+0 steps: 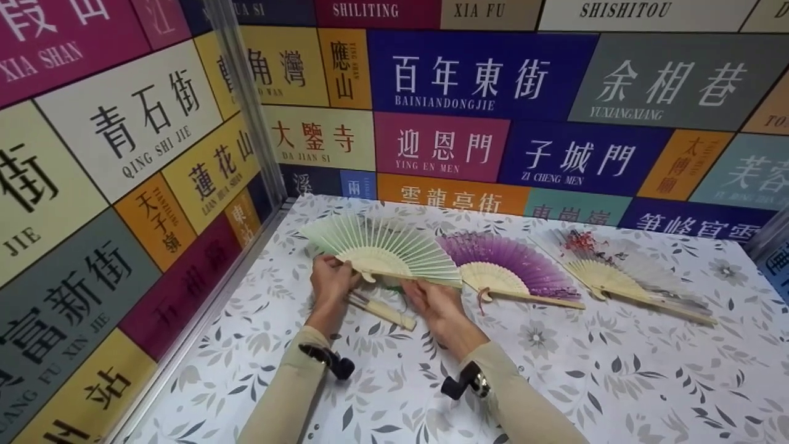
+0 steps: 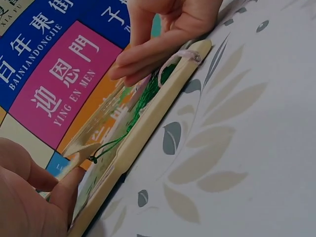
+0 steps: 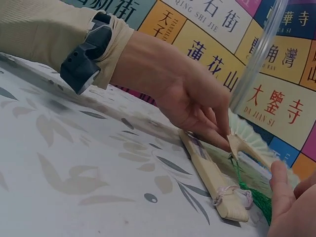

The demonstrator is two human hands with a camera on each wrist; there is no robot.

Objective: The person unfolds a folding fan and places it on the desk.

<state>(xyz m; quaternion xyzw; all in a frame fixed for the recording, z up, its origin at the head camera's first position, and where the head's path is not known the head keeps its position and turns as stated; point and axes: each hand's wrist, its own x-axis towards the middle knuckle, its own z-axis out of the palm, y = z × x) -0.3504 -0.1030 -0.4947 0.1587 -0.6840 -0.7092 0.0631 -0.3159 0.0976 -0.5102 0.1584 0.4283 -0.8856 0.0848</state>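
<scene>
A pale green folding fan (image 1: 425,254) is spread out at the back left of the table. My left hand (image 1: 331,280) pinches it at its left edge, near the pivot. Straight fingers of my right hand (image 1: 439,308) touch its lower edge on the right. From the pivot hangs a green tassel (image 2: 143,103). Between the hands a folded fan (image 1: 385,311) lies on the table, with a pale cord (image 3: 229,193) around one end. A spread purple folding fan (image 1: 530,268) lies right of the green one.
Farther right lies a white-grey folding fan (image 1: 653,277) with red and black decoration. A leaf-patterned cloth (image 1: 585,376) covers the table. Colourful walls with printed characters (image 1: 481,77) stand behind and at the left (image 1: 142,123).
</scene>
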